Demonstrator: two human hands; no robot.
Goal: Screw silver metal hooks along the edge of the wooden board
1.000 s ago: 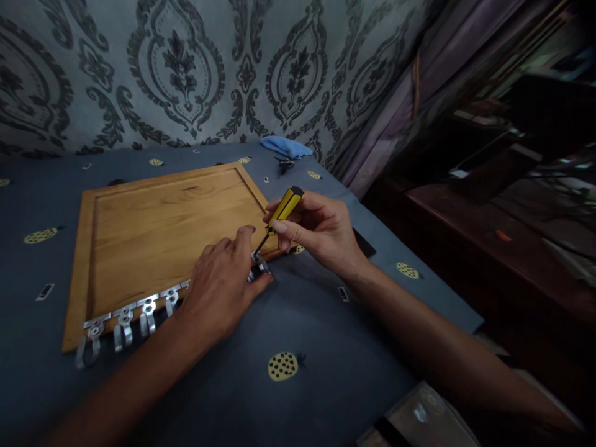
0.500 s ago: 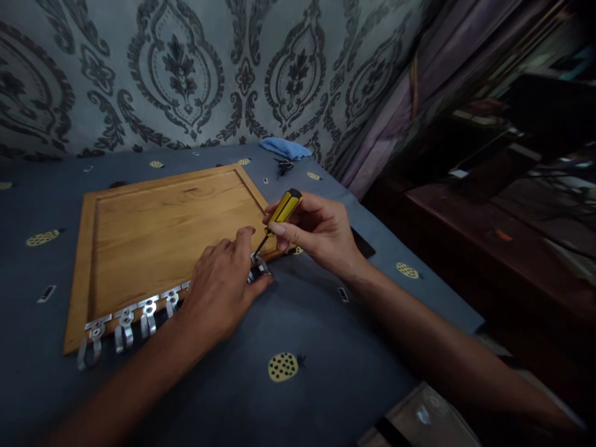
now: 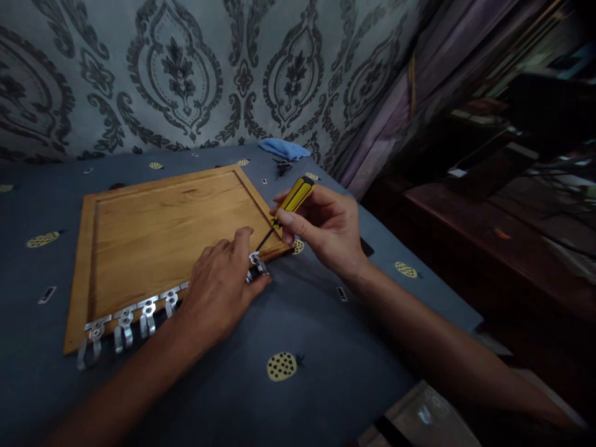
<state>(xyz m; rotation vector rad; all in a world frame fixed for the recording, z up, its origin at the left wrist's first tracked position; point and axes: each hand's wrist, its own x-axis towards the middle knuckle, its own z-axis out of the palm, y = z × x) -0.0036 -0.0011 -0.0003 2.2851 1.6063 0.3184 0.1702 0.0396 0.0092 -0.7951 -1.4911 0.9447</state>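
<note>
A framed wooden board (image 3: 162, 236) lies flat on the cloth. Along its near edge runs a metal hook rail (image 3: 148, 308) with several hooks; its middle stretch is hidden under my left hand (image 3: 218, 285). That hand rests over the edge, fingers on the wood and thumb at the right-end hook, gripping rail and board together. Pinched in my right hand (image 3: 333, 230) is a yellow and black screwdriver (image 3: 297, 197), tilted up to the right. Its tip is down at the rail's right end, beside my left index finger; any screw there is too small to make out.
The table is covered by a dark blue cloth (image 3: 223, 385) with pineapple prints. Beyond the board are a blue rag (image 3: 285, 149) and a small black object (image 3: 282, 166). A flat dark item (image 3: 367, 247) lies behind my right hand. A patterned wall stands at the back.
My right hand has shifted slightly up and right, and the screwdriver leans further over to the right. Its tip stays at the rail's right end. My left hand keeps its place.
</note>
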